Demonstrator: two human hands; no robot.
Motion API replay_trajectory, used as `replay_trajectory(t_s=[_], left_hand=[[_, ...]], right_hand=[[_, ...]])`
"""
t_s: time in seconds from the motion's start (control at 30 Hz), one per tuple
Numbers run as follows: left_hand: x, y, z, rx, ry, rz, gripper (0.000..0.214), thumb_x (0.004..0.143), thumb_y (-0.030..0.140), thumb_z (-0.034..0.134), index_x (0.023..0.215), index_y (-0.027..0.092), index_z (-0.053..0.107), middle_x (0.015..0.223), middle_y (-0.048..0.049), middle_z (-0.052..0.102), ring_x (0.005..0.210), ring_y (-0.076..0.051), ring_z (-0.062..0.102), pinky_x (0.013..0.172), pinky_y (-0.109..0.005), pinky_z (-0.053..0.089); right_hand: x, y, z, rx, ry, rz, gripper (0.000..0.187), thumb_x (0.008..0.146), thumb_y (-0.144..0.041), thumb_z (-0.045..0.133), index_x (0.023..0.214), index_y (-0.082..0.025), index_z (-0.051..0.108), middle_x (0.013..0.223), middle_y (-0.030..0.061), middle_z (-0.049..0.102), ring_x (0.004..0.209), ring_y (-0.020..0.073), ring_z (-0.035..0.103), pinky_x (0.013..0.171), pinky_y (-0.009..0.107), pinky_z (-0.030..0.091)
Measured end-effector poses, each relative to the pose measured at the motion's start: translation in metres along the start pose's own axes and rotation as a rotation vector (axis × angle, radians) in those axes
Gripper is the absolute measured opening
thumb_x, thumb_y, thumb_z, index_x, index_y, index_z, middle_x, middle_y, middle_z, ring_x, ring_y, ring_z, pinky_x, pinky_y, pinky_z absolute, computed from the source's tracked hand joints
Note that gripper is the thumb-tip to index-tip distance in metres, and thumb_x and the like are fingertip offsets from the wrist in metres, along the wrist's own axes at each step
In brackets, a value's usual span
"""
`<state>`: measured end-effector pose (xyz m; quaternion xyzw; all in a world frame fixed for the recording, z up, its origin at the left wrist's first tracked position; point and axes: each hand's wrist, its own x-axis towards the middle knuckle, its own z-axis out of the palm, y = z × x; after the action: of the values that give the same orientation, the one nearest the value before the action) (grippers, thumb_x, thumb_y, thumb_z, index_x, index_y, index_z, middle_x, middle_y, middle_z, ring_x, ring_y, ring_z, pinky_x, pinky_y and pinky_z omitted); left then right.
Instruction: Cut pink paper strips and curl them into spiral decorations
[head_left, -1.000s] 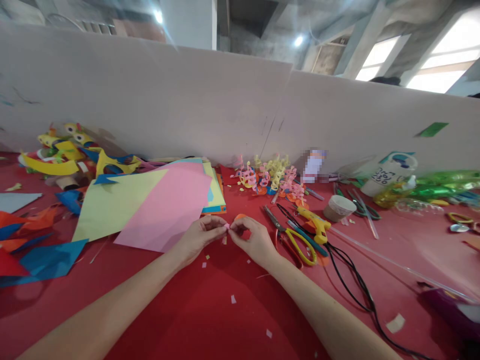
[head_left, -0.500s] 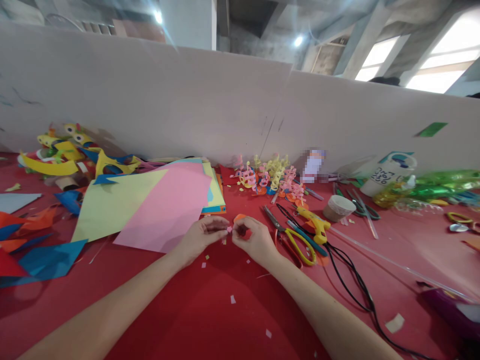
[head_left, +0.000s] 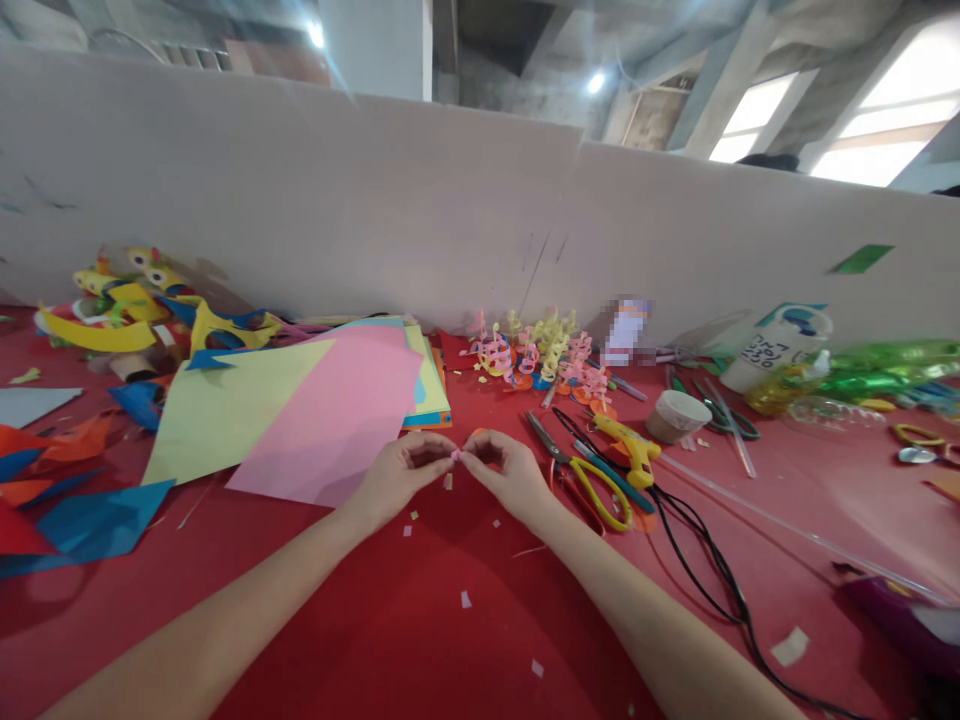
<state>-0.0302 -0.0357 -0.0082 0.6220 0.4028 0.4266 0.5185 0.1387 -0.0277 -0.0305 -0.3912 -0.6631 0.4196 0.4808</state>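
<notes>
Between the fingertips of both hands is a tiny pink paper piece (head_left: 456, 455), held above the red table (head_left: 420, 620). My left hand (head_left: 409, 470) pinches it from the left. From the right, my right hand (head_left: 506, 470) pinches it too, so the two hands meet at the piece. Its exact shape is too small to make out. A bit of an orange piece (head_left: 478, 433) shows just behind my right fingers. Left of my left hand lies a pink paper sheet (head_left: 337, 420), partly over a pale yellow sheet (head_left: 225, 400).
Right of my hands lie scissors (head_left: 600, 495) with red and yellow handles and a yellow glue gun (head_left: 630, 445) with a black cable. Behind stand small pink and yellow curled paper figures (head_left: 551, 350). A paper cup (head_left: 677, 415) is at right, blue paper (head_left: 105, 520) at left.
My right hand has moved slightly left, so its fingertips now meet my left fingertips at the pink piece. The gap between the hands has closed.
</notes>
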Motion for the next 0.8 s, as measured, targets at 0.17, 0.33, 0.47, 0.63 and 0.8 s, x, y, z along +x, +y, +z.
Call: replay_trajectory(t_s=[0.17, 0.33, 0.47, 0.63, 0.8], left_hand=[[-0.0015, 0.0017, 0.0020, 0.090, -0.018, 0.030, 0.011, 0.076, 0.025, 0.060, 0.082, 0.017, 0.063, 0.063, 0.0014, 0.061, 0.061, -0.014, 0.058, 0.069, -0.030, 0.046], [-0.0025, 0.0011, 0.0022, 0.122, -0.003, 0.019, 0.011, 0.075, 0.026, 0.060, 0.082, 0.016, 0.063, 0.064, 0.0002, 0.062, 0.061, -0.014, 0.058, 0.065, -0.030, 0.047], [-0.0018, -0.0003, 0.0008, 0.123, -0.009, 0.031, 0.012, 0.075, 0.026, 0.059, 0.082, 0.017, 0.063, 0.065, 0.0002, 0.062, 0.063, -0.014, 0.059, 0.070, -0.032, 0.047], [-0.0010, 0.0003, 0.0006, 0.094, -0.006, 0.018, 0.013, 0.076, 0.027, 0.060, 0.083, 0.017, 0.062, 0.067, 0.0006, 0.062, 0.063, -0.015, 0.059, 0.073, -0.033, 0.046], [0.0000, -0.0013, -0.0001, 0.035, 0.010, -0.005, 0.015, 0.074, 0.028, 0.062, 0.085, 0.018, 0.061, 0.074, 0.0000, 0.064, 0.061, -0.014, 0.060, 0.073, -0.034, 0.047]], right_hand=[[0.0011, 0.0031, 0.0014, 0.059, -0.011, 0.060, 0.016, 0.073, -0.033, 0.061, 0.070, -0.019, 0.054, 0.071, 0.0009, 0.058, 0.065, 0.0137, 0.056, 0.065, 0.027, 0.047], [0.0031, 0.0066, 0.0017, 0.165, -0.042, 0.087, 0.018, 0.070, -0.034, 0.064, 0.071, -0.019, 0.054, 0.071, -0.0006, 0.055, 0.065, 0.0126, 0.054, 0.065, 0.026, 0.046], [0.0045, 0.0089, 0.0004, 0.197, -0.059, 0.086, 0.019, 0.070, -0.035, 0.066, 0.073, -0.019, 0.056, 0.072, -0.0007, 0.057, 0.067, 0.0126, 0.055, 0.067, 0.026, 0.046], [0.0036, 0.0086, -0.0003, 0.153, -0.059, 0.044, 0.014, 0.073, -0.032, 0.062, 0.074, -0.019, 0.060, 0.074, 0.0011, 0.061, 0.070, 0.0140, 0.059, 0.069, 0.027, 0.048], [0.0005, 0.0044, -0.0003, -0.020, -0.021, -0.045, 0.007, 0.075, -0.024, 0.058, 0.079, -0.019, 0.062, 0.078, 0.0025, 0.063, 0.072, 0.0150, 0.061, 0.069, 0.027, 0.050]])
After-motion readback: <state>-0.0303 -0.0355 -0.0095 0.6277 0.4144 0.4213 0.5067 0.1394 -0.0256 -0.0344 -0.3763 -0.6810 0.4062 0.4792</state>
